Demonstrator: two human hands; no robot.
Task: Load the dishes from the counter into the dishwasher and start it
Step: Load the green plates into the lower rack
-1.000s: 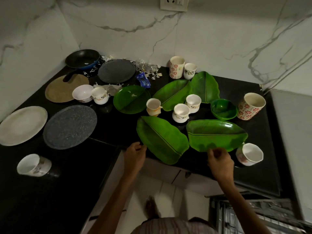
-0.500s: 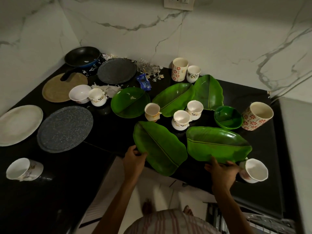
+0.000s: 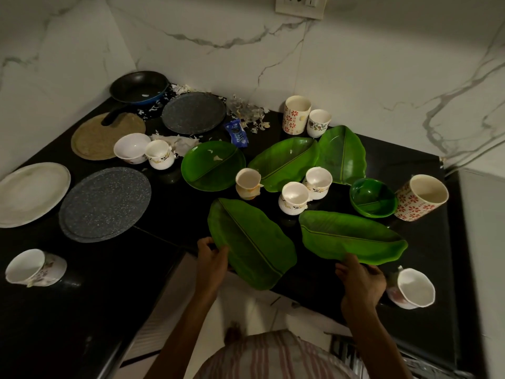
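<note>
Since the earlier frame, both stiff, light leaf-shaped plates [image 3: 252, 242] [image 3: 352, 237] are being gripped at near rims by the left hand [image 3: 211, 259] and right hand [image 3: 360, 280].

Dishwasher rack [image 3: 352, 354] blurred, cut off at the bottom edge.

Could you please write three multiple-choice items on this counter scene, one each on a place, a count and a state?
1. Where is the frying pan?
A. far left corner
B. beside the right hand
C. on the floor

2. How many green leaf-shaped plates are on the counter?
A. two
B. four
C. six

3. What is the left hand doing?
A. resting flat on a grey plate
B. gripping the edge of the near left leaf plate
C. holding a cup

Answers: 1 A, the pan sits by the wall corner; 2 B, two lie near and two farther back; 3 B, its fingers curl round the plate's rim.
</note>
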